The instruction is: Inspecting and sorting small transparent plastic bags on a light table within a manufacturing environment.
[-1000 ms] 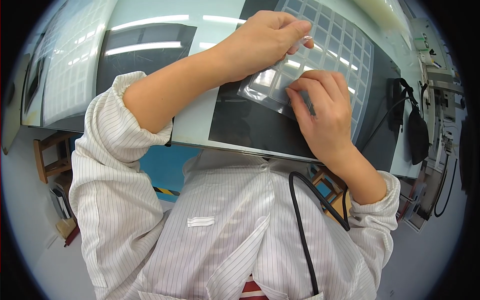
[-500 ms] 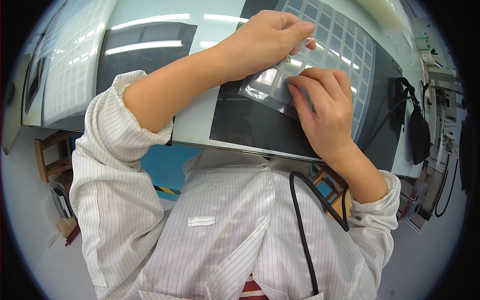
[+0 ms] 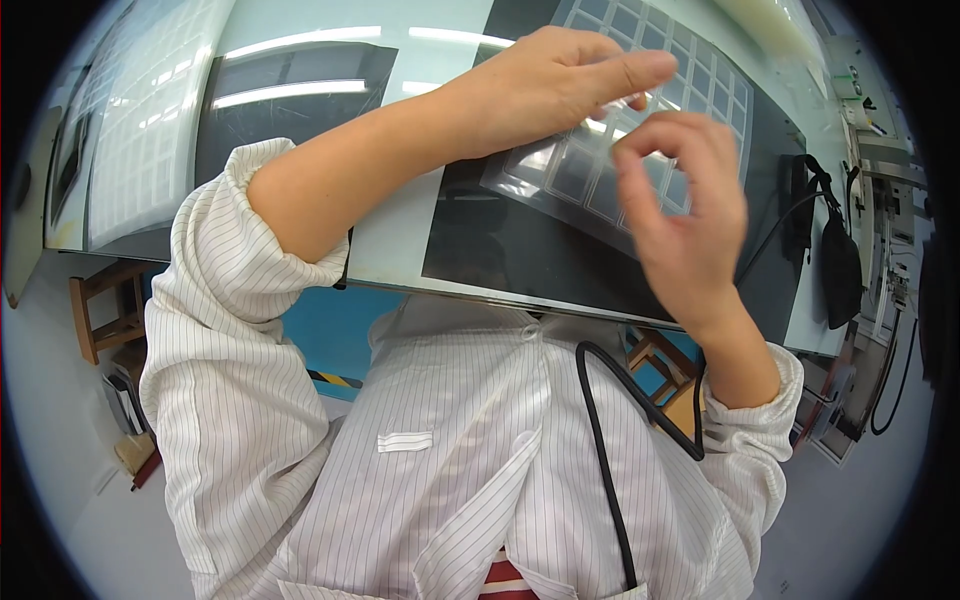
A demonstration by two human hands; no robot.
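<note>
A clear plastic tray (image 3: 568,172) with rows of rectangular cells lies aslant on a dark mat. My left hand (image 3: 545,88) hovers over its upper left part, thumb stretched out and the other fingers curled round a crumpled bit of clear plastic film (image 3: 604,102). My right hand (image 3: 695,195) is above the tray's right side, blurred by motion. Its thumb and forefinger tips meet in a pinch; anything between them is too small to make out. The two hands hide the middle of the tray.
The dark mat (image 3: 480,230) reaches the front table edge. Another dark sheet (image 3: 295,105) lies to the left, beside a stack of clear celled trays (image 3: 150,130). A black pouch (image 3: 840,262) with a cord hangs at the right edge. A black cable (image 3: 600,450) crosses my coat.
My right hand has lifted off the tray's lower cells and moved right and up, now pinching. My left thumb has stretched out to the right; that hand shifted slightly right.
</note>
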